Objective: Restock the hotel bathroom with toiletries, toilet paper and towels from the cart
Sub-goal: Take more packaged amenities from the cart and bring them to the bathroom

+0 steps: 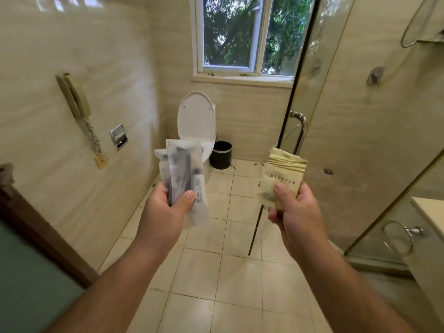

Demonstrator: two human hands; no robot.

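My left hand [165,207] grips a bunch of frosted white toiletry packets [183,174] with dark items showing through, held upright at chest height. My right hand [294,212] pinches a beige toiletry packet [281,181] with printed text, thumb on its front. Both hands are raised over the tiled floor in the middle of the bathroom. A recessed chrome toilet paper holder [119,137] sits in the left wall; I see no roll in it.
A toilet [196,121] with raised lid stands at the back under the window, a black bin [221,155] beside it. A wall phone [77,97] hangs left. A glass shower door with a chrome handle [300,128] is right. A towel ring [398,235] and counter edge [430,210] are at the far right.
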